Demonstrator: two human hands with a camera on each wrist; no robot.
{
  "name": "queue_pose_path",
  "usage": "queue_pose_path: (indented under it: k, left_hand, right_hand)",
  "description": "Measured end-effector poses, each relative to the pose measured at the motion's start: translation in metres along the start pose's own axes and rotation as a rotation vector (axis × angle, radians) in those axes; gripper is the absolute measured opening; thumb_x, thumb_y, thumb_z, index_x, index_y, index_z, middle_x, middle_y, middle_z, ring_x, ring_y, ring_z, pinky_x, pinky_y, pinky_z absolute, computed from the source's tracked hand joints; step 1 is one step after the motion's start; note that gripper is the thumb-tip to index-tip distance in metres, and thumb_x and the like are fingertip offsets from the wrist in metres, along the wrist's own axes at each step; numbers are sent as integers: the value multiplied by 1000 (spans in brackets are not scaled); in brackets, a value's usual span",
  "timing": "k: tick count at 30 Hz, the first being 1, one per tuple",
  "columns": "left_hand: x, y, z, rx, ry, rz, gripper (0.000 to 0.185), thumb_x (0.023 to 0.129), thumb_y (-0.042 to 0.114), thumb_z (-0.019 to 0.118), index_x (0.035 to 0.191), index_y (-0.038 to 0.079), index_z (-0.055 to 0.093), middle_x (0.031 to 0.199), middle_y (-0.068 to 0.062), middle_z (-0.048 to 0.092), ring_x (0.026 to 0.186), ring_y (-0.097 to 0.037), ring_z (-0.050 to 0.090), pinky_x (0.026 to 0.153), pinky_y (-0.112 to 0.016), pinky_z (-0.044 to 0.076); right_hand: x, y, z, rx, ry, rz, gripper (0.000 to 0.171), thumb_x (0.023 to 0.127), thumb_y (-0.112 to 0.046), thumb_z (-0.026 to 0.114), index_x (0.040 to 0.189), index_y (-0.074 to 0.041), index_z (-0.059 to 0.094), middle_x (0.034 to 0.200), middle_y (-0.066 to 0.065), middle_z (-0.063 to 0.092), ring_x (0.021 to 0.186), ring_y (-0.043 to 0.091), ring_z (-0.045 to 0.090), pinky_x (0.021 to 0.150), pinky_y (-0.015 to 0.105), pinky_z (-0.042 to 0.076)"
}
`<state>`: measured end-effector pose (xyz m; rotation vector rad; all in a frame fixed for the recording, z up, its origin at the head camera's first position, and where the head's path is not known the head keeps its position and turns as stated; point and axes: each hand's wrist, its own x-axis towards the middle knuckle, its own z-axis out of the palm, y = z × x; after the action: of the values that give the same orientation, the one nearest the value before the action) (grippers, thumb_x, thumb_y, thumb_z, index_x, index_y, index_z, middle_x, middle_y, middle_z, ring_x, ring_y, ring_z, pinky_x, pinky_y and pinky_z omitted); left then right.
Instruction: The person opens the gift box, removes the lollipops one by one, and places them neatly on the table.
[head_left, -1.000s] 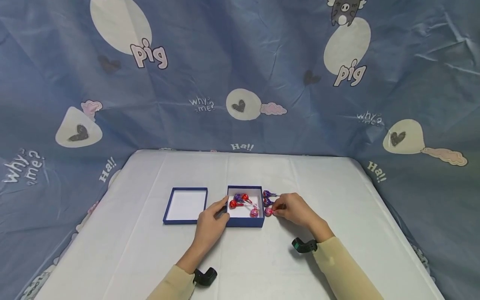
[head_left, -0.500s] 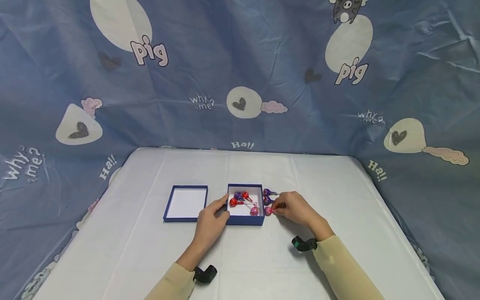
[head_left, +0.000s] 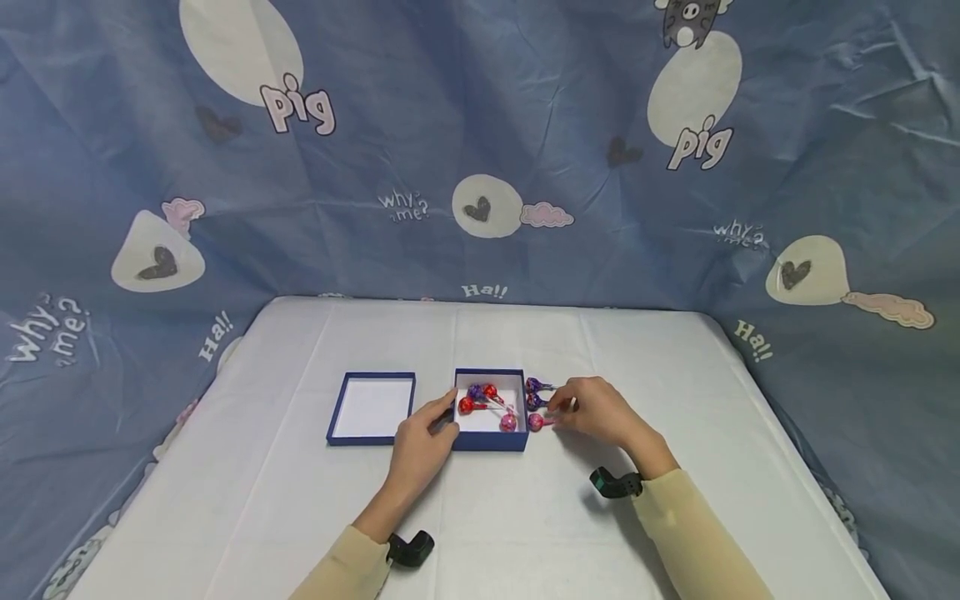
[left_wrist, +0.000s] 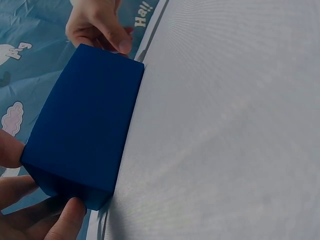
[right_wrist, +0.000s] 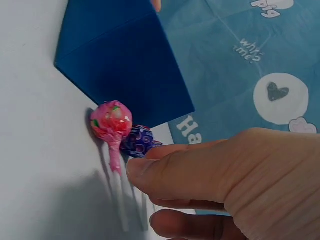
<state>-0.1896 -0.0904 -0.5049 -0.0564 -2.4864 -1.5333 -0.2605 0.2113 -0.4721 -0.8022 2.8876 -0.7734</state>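
An open blue box (head_left: 488,440) holds several red, purple and pink lollipops (head_left: 486,401). My left hand (head_left: 429,427) grips its near left corner, thumb on the side wall; the left wrist view shows the box (left_wrist: 85,125) from outside. Three lollipops lie on the table right of the box: a pink one (head_left: 536,422) (right_wrist: 111,120) nearest me and two purple ones (head_left: 534,402) behind it. My right hand (head_left: 561,407) (right_wrist: 145,195) curls thumb and fingers round the stick of the nearer purple lollipop (right_wrist: 138,141); the stick itself is hidden.
The box's lid (head_left: 371,408) lies upside down just left of the box. A white cloth covers the table (head_left: 675,500). A blue printed sheet (head_left: 480,125) hangs behind and at both sides.
My right hand has shifted a little back, from the pink lollipop's stick to the purple one behind it. The left hand, box and pink lollipop have stayed put.
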Motion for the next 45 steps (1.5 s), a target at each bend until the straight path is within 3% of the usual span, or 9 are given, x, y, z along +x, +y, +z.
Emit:
queue_pose_path:
  k: [12, 22, 30, 34, 38, 45]
  left_hand:
    - [-1, 0, 2, -13, -3, 2, 52, 88, 7, 66, 139, 19, 63, 137, -4, 62, 129, -24, 56, 106, -41, 46]
    - [2, 2, 1, -30, -2, 3, 52, 88, 7, 66, 139, 18, 63, 136, -3, 62, 129, -23, 56, 107, -41, 45]
    - [-1, 1, 1, -25, 2, 2, 52, 87, 7, 67, 138, 19, 64, 135, -2, 63, 128, -23, 57, 107, -42, 46]
    - [-1, 3, 1, -26, 4, 5, 52, 88, 7, 66, 138, 17, 64, 135, -3, 63, 128, -23, 57, 107, -44, 45]
    - [-1, 3, 0, -21, 8, 17, 52, 88, 7, 66, 138, 16, 64, 135, -4, 63, 128, -25, 57, 107, -44, 45]
    - [-1, 2, 0, -6, 6, 8, 52, 87, 7, 67, 138, 20, 64, 136, -2, 63, 129, -23, 56, 108, -43, 44]
  right_hand:
    - [-2, -4, -12, 12, 13, 18, 17, 83, -8, 77, 97, -17, 80, 88, -7, 69, 72, 10, 57, 64, 30, 49]
    - [8, -20, -23, 57, 65, -59, 24, 80, -11, 83, 104, -15, 80, 92, -3, 72, 72, 11, 58, 62, 31, 49]
    - [20, -36, -23, 167, 53, -137, 26, 80, -17, 85, 104, -25, 79, 96, -10, 72, 77, 13, 60, 64, 30, 52]
    - [28, -42, -19, 190, 15, -166, 30, 80, -14, 86, 106, -28, 78, 98, -12, 72, 76, 13, 60, 64, 30, 52]
    - [37, -46, -13, 164, -48, -194, 29, 82, -11, 83, 110, -20, 79, 101, -3, 74, 78, 15, 62, 65, 30, 53]
    - [46, -53, -7, 88, -184, -206, 25, 86, -10, 78, 111, -16, 78, 89, -6, 73, 76, 11, 64, 68, 30, 53]
